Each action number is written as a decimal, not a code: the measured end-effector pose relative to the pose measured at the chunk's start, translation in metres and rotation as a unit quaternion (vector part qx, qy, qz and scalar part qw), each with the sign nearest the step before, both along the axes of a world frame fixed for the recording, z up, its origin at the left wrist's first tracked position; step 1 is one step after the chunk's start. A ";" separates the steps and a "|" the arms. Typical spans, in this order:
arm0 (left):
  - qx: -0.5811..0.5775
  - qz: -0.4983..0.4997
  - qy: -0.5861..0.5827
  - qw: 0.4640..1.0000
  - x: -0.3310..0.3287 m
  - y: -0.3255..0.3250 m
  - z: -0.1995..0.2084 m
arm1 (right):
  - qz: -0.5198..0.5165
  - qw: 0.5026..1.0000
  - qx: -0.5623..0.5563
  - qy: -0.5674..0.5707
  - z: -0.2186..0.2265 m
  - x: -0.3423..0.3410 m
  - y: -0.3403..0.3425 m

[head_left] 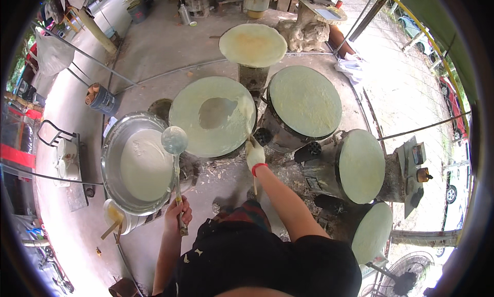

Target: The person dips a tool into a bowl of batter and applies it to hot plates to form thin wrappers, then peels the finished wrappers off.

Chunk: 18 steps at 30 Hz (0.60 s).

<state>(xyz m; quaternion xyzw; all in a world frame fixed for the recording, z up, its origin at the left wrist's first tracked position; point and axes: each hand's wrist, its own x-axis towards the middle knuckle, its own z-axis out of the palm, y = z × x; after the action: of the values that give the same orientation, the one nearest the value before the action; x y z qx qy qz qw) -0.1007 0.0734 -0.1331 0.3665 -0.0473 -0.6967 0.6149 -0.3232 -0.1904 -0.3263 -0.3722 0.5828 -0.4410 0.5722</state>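
Observation:
My left hand (177, 213) is closed round the handle of a long ladle (175, 140). The ladle's bowl hangs over the right rim of a big metal basin (107, 169) of pale batter (146, 166). In a white glove with a red wristband, my right hand (254, 152) grips a thin stick-like spreader (255, 185), its lower end showing below the glove. This hand is at the near right edge of a round griddle (193, 140). Pale batter covers that griddle in a ring, leaving a bare grey patch in the middle. The spreader's far end blends into the batter.
Round griddles on drum stoves curve along the right: one coated griddle (305, 100), another (363, 166) and a near one (371, 232). A farther griddle (252, 44) carries a browning sheet. A white bucket (135, 222) stands below the basin; a fan (406, 279) is lower right.

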 end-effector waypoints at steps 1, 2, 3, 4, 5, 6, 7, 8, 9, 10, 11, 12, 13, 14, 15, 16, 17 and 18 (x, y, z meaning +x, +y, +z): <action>0.000 -0.006 0.000 1.000 0.004 -0.003 -0.002 | 0.039 0.999 0.014 -0.035 -0.013 0.004 -0.014; 0.000 -0.002 -0.006 1.000 0.009 -0.001 -0.002 | 0.069 0.998 0.007 -0.006 0.003 0.009 -0.021; 0.003 0.004 -0.013 1.000 0.014 0.002 0.000 | 0.099 0.995 0.002 0.022 0.041 0.013 -0.020; 0.002 0.002 -0.018 1.000 0.018 0.004 0.001 | 0.122 0.991 -0.006 0.052 0.064 0.009 -0.017; -0.003 -0.008 -0.012 1.000 0.022 0.004 0.000 | 0.051 0.998 -0.014 0.020 0.064 0.002 -0.009; -0.007 -0.019 -0.007 1.000 0.025 0.004 -0.002 | -0.022 0.990 -0.087 0.112 0.040 -0.009 0.001; -0.009 -0.023 -0.006 1.000 0.029 0.006 -0.003 | 0.028 0.985 -0.037 0.167 0.037 -0.015 0.028; -0.009 -0.029 -0.005 1.000 0.034 0.008 -0.004 | 0.083 0.971 0.008 0.223 0.036 -0.023 0.054; -0.012 -0.041 0.000 0.999 0.037 0.006 -0.006 | 0.089 0.983 -0.053 0.154 0.009 -0.033 0.085; -0.012 -0.040 0.002 0.999 0.040 0.010 -0.009 | 0.109 0.991 0.077 0.026 0.021 -0.032 0.113; -0.007 -0.044 -0.002 0.999 0.042 0.011 -0.008 | 0.146 0.985 0.090 0.035 0.029 -0.032 0.134; -0.002 -0.049 -0.009 0.999 0.043 0.010 -0.005 | 0.096 0.991 0.089 0.031 0.028 -0.027 0.134; 0.003 -0.054 -0.016 0.998 0.046 0.009 -0.003 | 0.047 0.995 0.088 0.025 0.023 -0.017 0.134; 0.002 -0.060 -0.013 0.998 0.047 0.007 -0.002 | -0.007 0.996 0.087 0.021 0.015 -0.009 0.132; 0.002 -0.066 -0.010 0.998 0.049 0.005 -0.002 | -0.097 0.995 0.025 0.020 -0.012 0.005 0.110; 0.006 -0.051 -0.013 0.999 0.055 0.011 -0.004 | -0.150 0.975 0.139 -0.092 0.055 0.048 0.089; 0.004 -0.069 -0.007 0.998 0.050 0.003 -0.002 | -0.102 0.990 0.089 -0.045 0.010 0.046 0.060; 0.006 -0.068 -0.008 0.998 0.051 0.002 -0.001 | -0.038 0.988 0.097 -0.114 0.011 0.059 0.042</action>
<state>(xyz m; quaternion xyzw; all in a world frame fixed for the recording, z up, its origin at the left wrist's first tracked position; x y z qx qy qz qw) -0.0495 0.0751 -0.1339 0.3720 -0.0725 -0.7340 0.5636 -0.2646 -0.1483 -0.3149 -0.2399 0.5674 -0.4432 0.6513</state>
